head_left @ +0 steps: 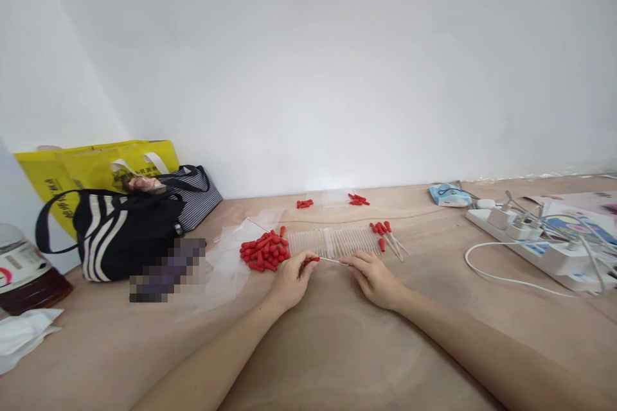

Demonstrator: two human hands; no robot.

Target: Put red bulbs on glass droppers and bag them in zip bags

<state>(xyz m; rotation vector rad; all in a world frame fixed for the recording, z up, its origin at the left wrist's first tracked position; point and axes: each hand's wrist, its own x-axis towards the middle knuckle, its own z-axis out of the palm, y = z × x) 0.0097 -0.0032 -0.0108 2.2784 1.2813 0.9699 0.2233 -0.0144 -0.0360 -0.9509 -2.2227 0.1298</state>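
Note:
My left hand (290,281) is closed in a pinch on a red rubber dropper bulb (314,259). From the bulb a thin, pale glass tube (333,261) runs to the right, and my right hand (378,279) pinches its other end. Whether the tube sits inside the bulb or only meets it, I cannot tell. A heap of loose red bulbs (264,252) lies just beyond my left hand. Behind both hands is a row of clear glass tubes (344,241) laid side by side. Several droppers with red bulbs (385,229) lie at the row's right end.
Clear plastic sheets (226,260) spread left of the heap. Near the wall are more red bulbs (304,204) and droppers (358,199). A black bag (130,231), a yellow bag (67,173) and a bottle (29,270) stand left. On the right are a power strip (544,250) and a white cable (501,279).

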